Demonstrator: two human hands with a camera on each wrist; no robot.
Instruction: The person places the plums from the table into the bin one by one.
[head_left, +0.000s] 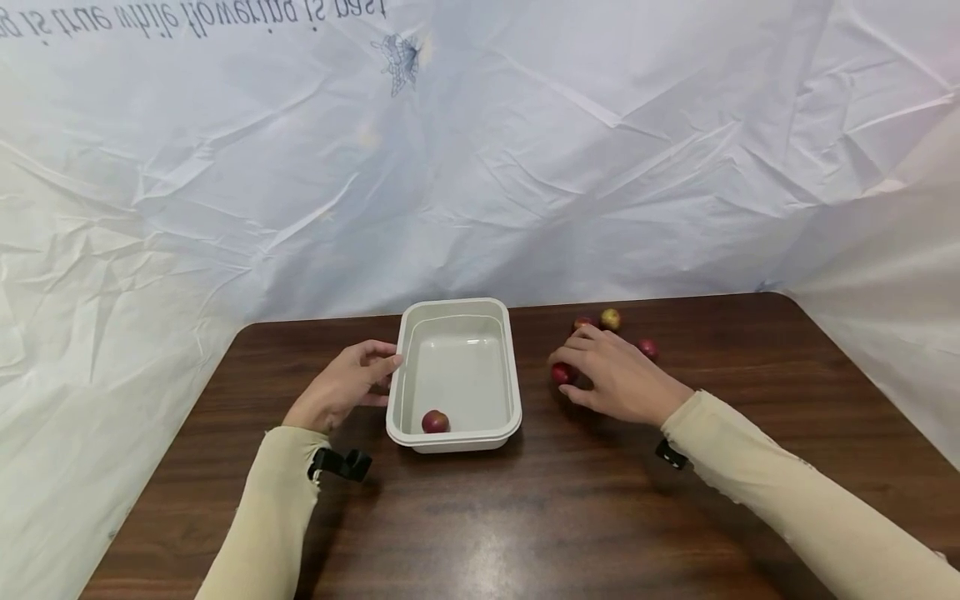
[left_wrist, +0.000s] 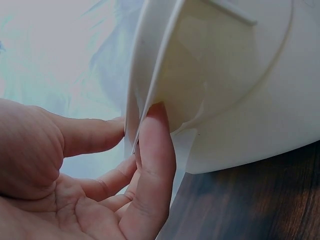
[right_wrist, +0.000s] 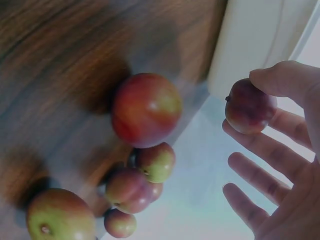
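Observation:
A pale grey rectangular plastic basin (head_left: 455, 437) stands on the table, one dark red plum (head_left: 435, 422) lying in its near left corner. My left hand (head_left: 347, 385) pinches the basin's left rim; in the left wrist view the thumb is outside it and a finger (left_wrist: 156, 170) is under the lip. To the basin's right, my right hand (head_left: 617, 377) holds a dark plum (right_wrist: 250, 106) between thumb and fingers. Beyond that hand lie a yellowish plum (head_left: 611, 319) and a red plum (head_left: 647, 348). Another plum (head_left: 582, 323) is partly hidden behind the fingers.
The right wrist view shows several loose plums, including a large red-yellow one (right_wrist: 146, 110) and a greenish one (right_wrist: 60, 216). A dark wood table (head_left: 600, 517) carries everything. Crumpled white sheeting (head_left: 480, 183) hangs along its back and sides. Black straps (head_left: 341, 464) sit at both wrists.

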